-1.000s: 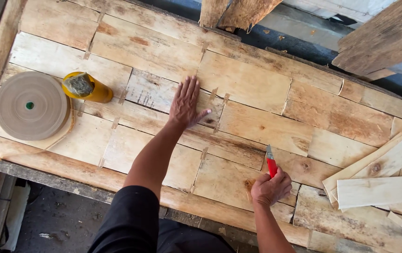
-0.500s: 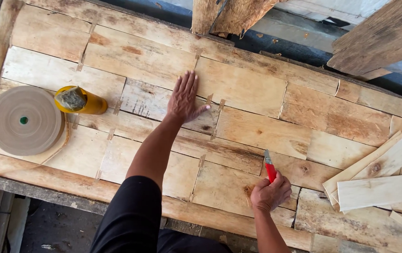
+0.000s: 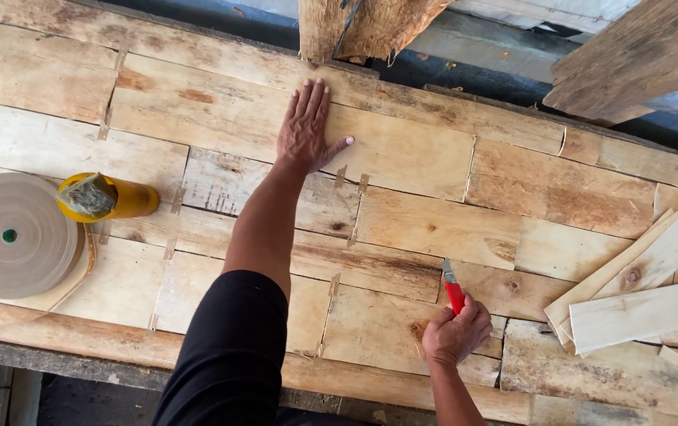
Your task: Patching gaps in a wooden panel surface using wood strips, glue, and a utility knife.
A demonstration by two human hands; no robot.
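Wood veneer sheet [image 3: 434, 158]: pale, patched pieces are laid edge to edge across the bench, the seams bridged by short strips of brown tape; it fills most of the view.
Loose offcuts [image 3: 631, 315]: a few narrow strips of veneer are stacked at the right edge, apart from both hands.
Tape roll [image 3: 9, 235]: a flat coil of brown paper tape lies at the far left, its free end trailing toward the near edge of the bench.
Yellow bottle [image 3: 114, 199]: it lies on its side just beside the roll, a scrap of sponge stuffed in its mouth.
Left hand [image 3: 307, 126]: it lies flat on a long veneer piece near the far edge, fingers together and extended, thumb splayed to the right. Against the pictures from a moment ago it sits farther up the sheet, on a different piece, so the pressing point has shifted away from the body.
Right hand [image 3: 456, 331]: it is closed in a fist round a red utility knife [image 3: 453, 290], the short blade pointing away and resting at a seam. It holds nearly the same place as before, which suggests the cut there is only being lined up.
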